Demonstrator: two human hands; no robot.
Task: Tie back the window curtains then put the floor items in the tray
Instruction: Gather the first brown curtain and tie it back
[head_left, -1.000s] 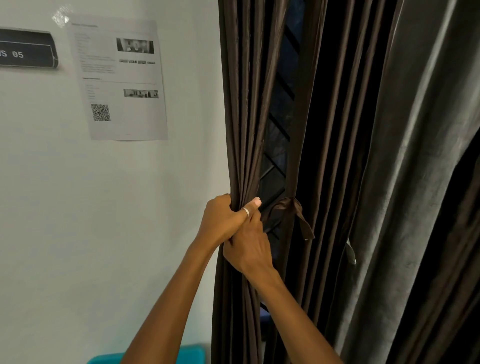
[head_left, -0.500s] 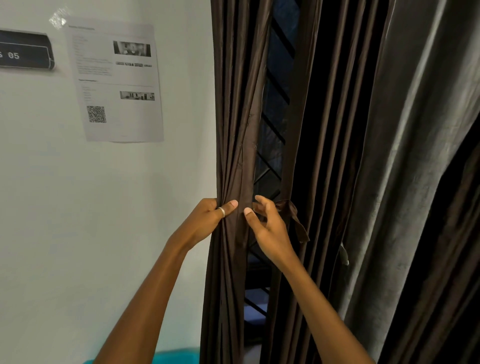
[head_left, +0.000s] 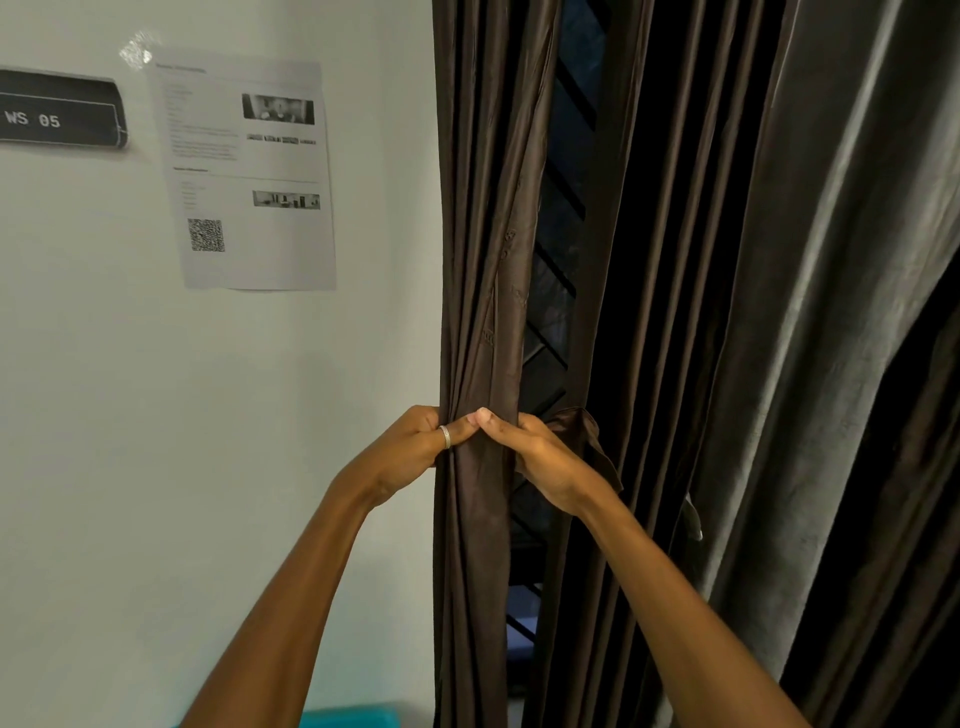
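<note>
A dark brown curtain panel hangs bunched beside the wall, left of a gap that shows the window bars. My left hand grips the bunch from the left, thumb with a ring across the front. My right hand grips it from the right, thumb tip meeting the left thumb. A brown tie-back ribbon pokes out behind my right hand; whether that hand holds it is hidden. A second brown panel hangs to the right.
A grey curtain drapes at the far right. On the white wall hang a printed sheet with a QR code and a black "WS 05" sign. A teal edge shows at the bottom.
My two hands parted, then closed again around the left panel, thumbs now touching in front. The bunch is gathered narrower, and the window gap beside it has widened.
</note>
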